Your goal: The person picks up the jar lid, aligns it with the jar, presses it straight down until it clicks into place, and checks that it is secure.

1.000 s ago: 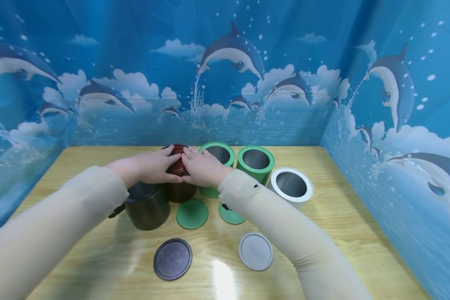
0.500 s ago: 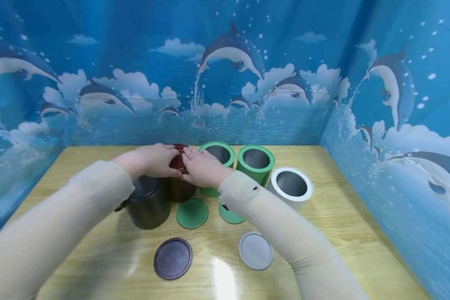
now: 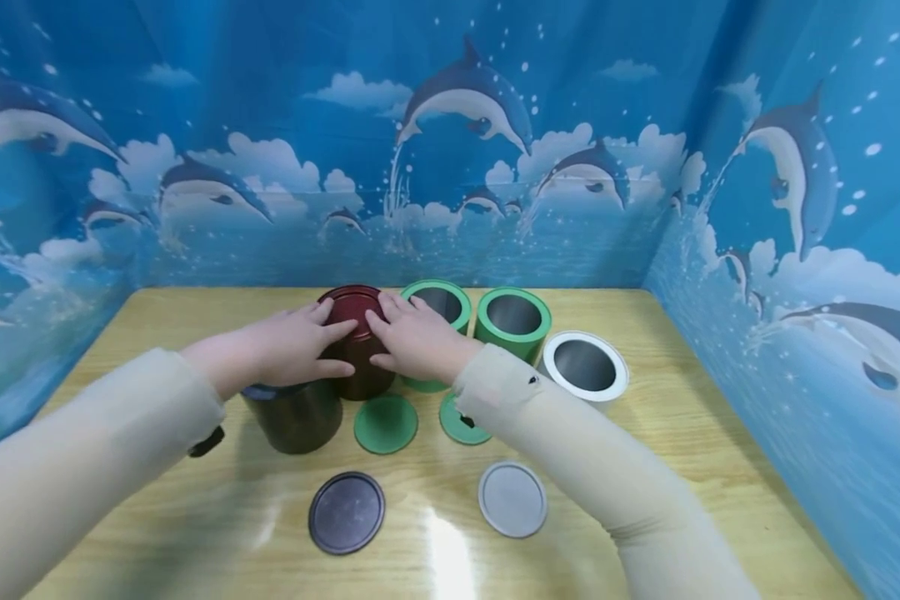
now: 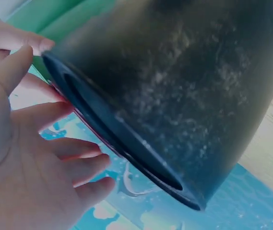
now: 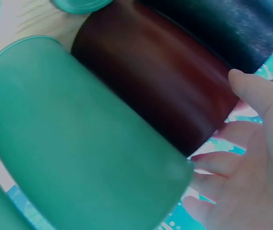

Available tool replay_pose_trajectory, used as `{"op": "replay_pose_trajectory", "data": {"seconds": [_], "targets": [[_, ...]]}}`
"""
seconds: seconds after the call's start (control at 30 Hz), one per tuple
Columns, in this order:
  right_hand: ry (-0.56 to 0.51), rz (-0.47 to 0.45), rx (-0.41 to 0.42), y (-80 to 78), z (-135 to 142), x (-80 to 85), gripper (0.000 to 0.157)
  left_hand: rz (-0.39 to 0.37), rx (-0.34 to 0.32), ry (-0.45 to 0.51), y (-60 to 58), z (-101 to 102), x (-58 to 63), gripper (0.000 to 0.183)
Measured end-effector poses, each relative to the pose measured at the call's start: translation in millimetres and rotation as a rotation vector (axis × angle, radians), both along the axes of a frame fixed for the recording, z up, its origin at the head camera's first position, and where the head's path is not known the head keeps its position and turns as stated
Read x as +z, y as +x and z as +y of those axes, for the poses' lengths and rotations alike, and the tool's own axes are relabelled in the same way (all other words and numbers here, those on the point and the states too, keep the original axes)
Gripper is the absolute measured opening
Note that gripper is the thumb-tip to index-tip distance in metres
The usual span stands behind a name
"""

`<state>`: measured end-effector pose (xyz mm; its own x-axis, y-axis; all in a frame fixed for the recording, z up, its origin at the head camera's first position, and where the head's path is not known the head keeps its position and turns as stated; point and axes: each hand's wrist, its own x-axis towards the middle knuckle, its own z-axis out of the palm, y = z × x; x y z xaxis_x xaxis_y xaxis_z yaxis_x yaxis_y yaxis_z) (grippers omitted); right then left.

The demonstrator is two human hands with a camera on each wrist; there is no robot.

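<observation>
A dark red can (image 3: pixel 367 375) stands at the back, its red lid (image 3: pixel 352 302) on top. From the left, my left hand (image 3: pixel 285 342) reaches over the black can (image 3: pixel 300 421), its spread fingers at the red lid's edge. My right hand (image 3: pixel 420 337) has its spread fingertips at the lid's right side, beside a green can (image 3: pixel 464 312). Neither hand grips anything. In the left wrist view the black can's (image 4: pixel 174 96) recessed top shows just beyond the left fingers. The right wrist view has the red can (image 5: pixel 155 72) standing between the green can (image 5: pixel 78 139) and the black one.
To the right stand a second green can (image 3: pixel 525 350) and a white can (image 3: pixel 618 379), both without lids. In front lie two green lids (image 3: pixel 385 425), a black lid (image 3: pixel 347 513) and a grey lid (image 3: pixel 513 500). A blue dolphin curtain (image 3: pixel 450 233) borders the wooden table (image 3: pixel 645 517).
My left hand has drawn back left from the red lid and its fingers have spread. The right hand has slid slightly right, fingers wider apart. More of the red lid shows.
</observation>
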<state>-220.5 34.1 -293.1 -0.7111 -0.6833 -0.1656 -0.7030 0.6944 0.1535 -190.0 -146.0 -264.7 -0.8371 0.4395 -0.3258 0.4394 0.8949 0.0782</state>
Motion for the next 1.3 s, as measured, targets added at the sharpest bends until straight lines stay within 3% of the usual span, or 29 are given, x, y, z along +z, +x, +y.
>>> {"op": "replay_pose_trajectory", "data": {"seconds": [0.17, 0.43, 0.6, 0.73, 0.9, 1.07, 1.3], "targets": [[-0.017, -0.027, 0.019, 4.9, 0, 6.4, 0.061, 0.011, -0.002, -0.022, 10.6, -2, 1.4, 0.074], [-0.017, -0.058, 0.028, 7.1, 0, 10.8, 0.059, 0.001, -0.007, -0.013, 12.5, 0, 2.2, 0.082], [-0.048, -0.052, 0.014, 4.4, 3, 11.9, 0.057, -0.045, 0.001, 0.002, 3.9, -1, 6.0, 0.080], [-0.081, -0.027, 0.006, -0.6, 4, 10.5, 0.065, -0.049, 0.031, 0.003, -7.2, -2, 8.3, 0.082], [-0.087, -0.102, -0.016, -9.5, -3, 6.4, 0.079, -0.056, 0.022, 0.010, -17.6, -3, 4.3, 0.090], [-0.043, -0.135, -0.024, -15.6, -12, 4.7, 0.082, -0.091, 0.022, -0.005, -21.4, -1, 1.6, 0.097], [0.026, -0.074, -0.039, -15.1, -16, 1.1, 0.080, -0.085, 0.035, -0.035, -23.3, 3, 1.6, 0.099]]}}
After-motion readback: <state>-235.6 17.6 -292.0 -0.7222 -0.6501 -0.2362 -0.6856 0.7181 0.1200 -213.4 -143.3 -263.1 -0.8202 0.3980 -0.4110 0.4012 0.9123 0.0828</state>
